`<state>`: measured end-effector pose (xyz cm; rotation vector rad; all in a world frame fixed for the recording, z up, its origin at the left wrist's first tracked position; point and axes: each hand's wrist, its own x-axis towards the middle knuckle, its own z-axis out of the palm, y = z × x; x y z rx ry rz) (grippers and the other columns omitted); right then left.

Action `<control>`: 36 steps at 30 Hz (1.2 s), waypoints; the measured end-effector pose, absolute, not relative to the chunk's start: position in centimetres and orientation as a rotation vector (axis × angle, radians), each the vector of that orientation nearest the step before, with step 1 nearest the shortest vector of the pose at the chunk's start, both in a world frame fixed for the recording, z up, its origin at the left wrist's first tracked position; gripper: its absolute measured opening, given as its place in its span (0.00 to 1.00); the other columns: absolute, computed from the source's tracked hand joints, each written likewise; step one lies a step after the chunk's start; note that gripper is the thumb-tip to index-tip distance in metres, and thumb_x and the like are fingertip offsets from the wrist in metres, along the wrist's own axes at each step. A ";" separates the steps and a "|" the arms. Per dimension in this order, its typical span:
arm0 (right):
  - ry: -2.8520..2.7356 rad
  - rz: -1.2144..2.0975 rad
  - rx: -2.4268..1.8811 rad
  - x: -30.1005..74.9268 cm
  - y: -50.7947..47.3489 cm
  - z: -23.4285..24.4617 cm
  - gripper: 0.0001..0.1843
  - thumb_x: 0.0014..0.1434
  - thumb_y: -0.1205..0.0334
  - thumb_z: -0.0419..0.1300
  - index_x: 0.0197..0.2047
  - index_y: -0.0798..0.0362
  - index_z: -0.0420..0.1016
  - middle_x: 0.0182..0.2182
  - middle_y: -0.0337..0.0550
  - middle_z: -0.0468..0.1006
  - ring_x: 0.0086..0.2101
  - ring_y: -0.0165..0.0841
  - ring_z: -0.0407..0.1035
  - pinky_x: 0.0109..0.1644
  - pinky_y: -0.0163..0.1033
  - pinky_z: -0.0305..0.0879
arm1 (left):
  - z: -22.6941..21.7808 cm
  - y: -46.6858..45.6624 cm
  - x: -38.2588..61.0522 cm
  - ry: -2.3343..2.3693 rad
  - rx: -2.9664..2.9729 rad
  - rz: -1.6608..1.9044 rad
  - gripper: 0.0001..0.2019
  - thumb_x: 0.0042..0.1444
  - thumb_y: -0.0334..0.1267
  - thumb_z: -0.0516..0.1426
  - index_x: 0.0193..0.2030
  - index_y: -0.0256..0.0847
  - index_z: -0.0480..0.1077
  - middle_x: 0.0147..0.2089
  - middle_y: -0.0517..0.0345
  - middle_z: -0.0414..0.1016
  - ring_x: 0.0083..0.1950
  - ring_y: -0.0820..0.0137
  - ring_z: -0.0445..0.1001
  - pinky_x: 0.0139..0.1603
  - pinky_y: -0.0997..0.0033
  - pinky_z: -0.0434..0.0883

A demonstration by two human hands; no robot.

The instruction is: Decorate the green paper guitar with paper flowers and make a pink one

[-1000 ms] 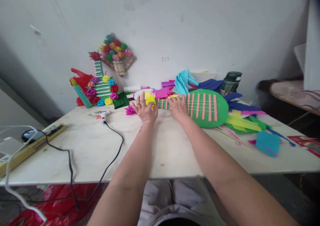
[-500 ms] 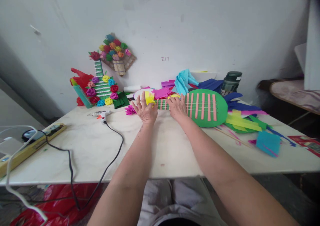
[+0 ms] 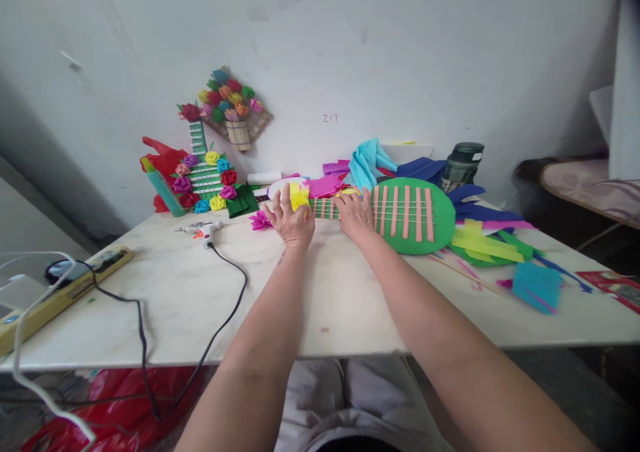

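A green paper guitar (image 3: 413, 215) with pink stripes and thin strings lies across the back of the white table (image 3: 310, 299). My left hand (image 3: 290, 220) rests on the guitar's neck end, its fingers pinching a yellow paper flower (image 3: 300, 195). My right hand (image 3: 355, 213) lies flat on the neck just left of the round green body, fingers stretched out. A magenta paper flower (image 3: 260, 220) sits on the table just left of my left hand.
A glue gun (image 3: 203, 229) with a black cord lies at the left. A flower-covered craft piece (image 3: 207, 179) leans on the wall. Coloured paper scraps (image 3: 487, 242) and a dark jar (image 3: 460, 164) crowd the right. A power strip (image 3: 65, 285) sits far left.
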<state>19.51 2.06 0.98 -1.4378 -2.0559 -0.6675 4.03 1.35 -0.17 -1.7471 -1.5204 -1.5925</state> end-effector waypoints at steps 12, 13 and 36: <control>-2.020 -0.644 -1.432 19.8 2.4 0.9 0.25 0.51 0.76 0.52 0.52 0.52 0.68 0.48 0.49 0.74 0.50 0.43 0.61 0.62 0.59 0.35 | -0.7 3.0 1.8 -1.474 -1.493 -2.109 0.11 0.54 0.34 0.50 0.44 0.41 0.66 0.64 0.48 0.58 0.66 0.63 0.54 0.66 0.57 0.47; -2.011 -0.646 -1.427 19.8 2.4 0.9 0.25 0.50 0.76 0.52 0.52 0.52 0.68 0.48 0.49 0.74 0.50 0.43 0.61 0.62 0.59 0.35 | -0.9 3.5 1.4 -1.491 -1.423 -2.222 0.11 0.54 0.32 0.49 0.43 0.41 0.66 0.62 0.47 0.61 0.65 0.64 0.56 0.64 0.59 0.51; -1.948 -0.562 -1.475 20.4 3.3 0.0 0.31 0.48 0.75 0.52 0.57 0.49 0.64 0.53 0.46 0.70 0.51 0.42 0.61 0.62 0.58 0.33 | -0.9 3.6 1.3 -1.700 -1.892 -3.414 0.24 0.41 0.44 0.58 0.47 0.43 0.64 0.40 0.54 0.74 0.34 0.69 0.73 0.29 0.72 0.68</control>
